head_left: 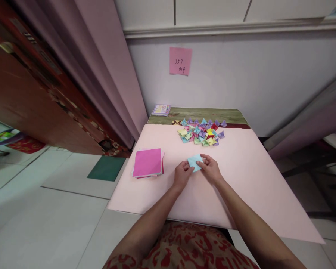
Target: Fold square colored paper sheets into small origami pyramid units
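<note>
Pale-blue folded paper square sits pinched between the left hand and right hand, fingers nearly closed on opposite sides, thumbs on top; even thumb pressure and aligned edges should keep creases crisp. Beneath the fingers spreads a pale-pink table cover; beyond them lies a heap of multicoloured folded-paper pieces, leftward a magenta-topped stack of square paper sheets; neither obstructs the fingers.

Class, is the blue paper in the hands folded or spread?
Folded, it appears: the blue paper, held by left hand and right hand, looks much smaller than the flat magenta sheet.
</note>
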The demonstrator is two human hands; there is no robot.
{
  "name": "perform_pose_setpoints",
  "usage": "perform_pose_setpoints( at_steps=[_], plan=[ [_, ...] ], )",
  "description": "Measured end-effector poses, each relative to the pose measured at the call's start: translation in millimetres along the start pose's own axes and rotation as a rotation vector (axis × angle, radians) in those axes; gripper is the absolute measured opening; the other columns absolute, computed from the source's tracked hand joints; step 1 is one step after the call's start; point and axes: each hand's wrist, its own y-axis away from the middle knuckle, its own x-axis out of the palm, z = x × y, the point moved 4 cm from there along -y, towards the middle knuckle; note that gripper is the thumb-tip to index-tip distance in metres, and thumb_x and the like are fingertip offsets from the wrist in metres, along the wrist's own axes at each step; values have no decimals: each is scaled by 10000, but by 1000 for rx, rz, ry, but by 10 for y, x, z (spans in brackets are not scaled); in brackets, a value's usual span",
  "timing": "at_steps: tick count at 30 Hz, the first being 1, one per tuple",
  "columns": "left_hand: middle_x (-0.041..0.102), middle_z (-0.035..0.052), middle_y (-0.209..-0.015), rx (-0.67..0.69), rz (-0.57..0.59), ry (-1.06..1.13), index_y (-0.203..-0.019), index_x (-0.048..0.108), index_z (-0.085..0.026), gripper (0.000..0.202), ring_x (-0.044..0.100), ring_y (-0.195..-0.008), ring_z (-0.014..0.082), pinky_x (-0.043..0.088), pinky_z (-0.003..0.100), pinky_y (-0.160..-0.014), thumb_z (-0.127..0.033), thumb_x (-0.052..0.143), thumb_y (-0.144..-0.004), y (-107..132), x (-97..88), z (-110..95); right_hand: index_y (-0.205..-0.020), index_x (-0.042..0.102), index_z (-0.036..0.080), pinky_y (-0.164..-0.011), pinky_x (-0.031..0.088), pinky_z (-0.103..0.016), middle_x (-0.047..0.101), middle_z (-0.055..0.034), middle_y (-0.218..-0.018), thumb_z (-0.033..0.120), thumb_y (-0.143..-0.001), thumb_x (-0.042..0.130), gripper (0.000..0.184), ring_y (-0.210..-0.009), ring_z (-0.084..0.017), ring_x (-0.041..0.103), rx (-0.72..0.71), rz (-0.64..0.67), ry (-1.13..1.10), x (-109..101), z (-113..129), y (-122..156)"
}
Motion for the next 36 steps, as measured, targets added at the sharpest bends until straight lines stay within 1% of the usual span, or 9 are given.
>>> perform_pose_setpoints(
  at_steps=[3, 6, 9, 11, 15, 18, 22, 27, 36],
  plan=[
    [660, 9, -777, 98, -102, -219, -1155, 584, -158, 406, 598, -666, 144, 484, 280, -664, -223, 668, -764, 13, -66, -20, -1228, 575, 175, -652, 498, -312, 673, 5, -749, 441, -702, 722, 607, -674, -180, 623, -44, -73, 203, -64, 35, -40],
    [652, 82, -1027, 372, -168, -537, -1222, 546, -180, 445, 614, -899, 202, 506, 376, -838, -141, 627, -785, 43, -108, -111, -1196, 615, 222, -675, 479, -302, 684, 21, -754, 390, -729, 684, 501, -677, -172, 621, -114, -103, 482, -65, 86, -60],
    [632, 94, -1114, 662, 3, -783, -1055, 627, -196, 247, 561, -1087, 244, 451, 452, -991, -108, 562, -833, 84, -3, -155, -1202, 619, 263, -677, 472, -302, 707, 14, -837, 363, -772, 645, 442, -718, -180, 634, -176, -144, 685, -29, 102, -52],
    [640, 89, -1083, 746, 104, -887, -998, 642, -192, 191, 562, -1083, 246, 445, 464, -1005, -114, 534, -861, 97, 66, -140, -1231, 607, 263, -715, 487, -315, 705, -20, -994, 346, -797, 636, 442, -823, -198, 643, -272, -184, 760, -9, 113, -23],
    [643, 97, -1051, 755, 141, -981, -1044, 636, -183, 203, 579, -1041, 237, 476, 444, -951, -150, 490, -907, 85, 120, -103, -1231, 634, 239, -872, 474, -365, 620, -88, -1207, 297, -871, 586, 368, -1051, -249, 570, -565, -216, 922, 11, 140, 91],
    [643, 94, -1039, 748, 118, -1000, -1045, 629, -180, 172, 582, -1029, 236, 481, 435, -934, -215, 513, -923, 72, 128, -85, -1183, 678, 283, -865, 464, -337, 646, -71, -1088, 217, -936, 476, 326, -994, -229, 564, -655, -26, 1022, 59, 101, 140],
    [640, 82, -1013, 749, 102, -1035, -1017, 619, -176, 139, 582, -1012, 236, 487, 421, -917, -246, 564, -910, 71, 148, -72, -1272, 628, 349, -755, 462, -306, 639, -67, -1045, 144, -918, 449, 447, -930, -222, 557, -595, 108, 1156, 116, 59, 123],
    [623, 91, -1065, 739, 84, -1073, -988, 613, -188, 106, 570, -1053, 237, 478, 427, -942, -221, 578, -894, 98, 152, -92, -1330, 586, 309, -720, 445, -303, 629, -90, -1032, 139, -903, 454, 479, -883, -220, 559, -548, 53, 1192, 184, 74, 70],
    [631, 126, -1095, 768, 153, -1192, -1198, 551, -133, 277, 579, -1077, 262, 455, 453, -985, -179, 477, -935, 219, 193, -110, -1247, 620, 242, -696, 490, -311, 617, -40, -1012, 376, -802, 647, 466, -692, -148, 571, -299, -38, 750, -74, 35, -185]
  ],
)
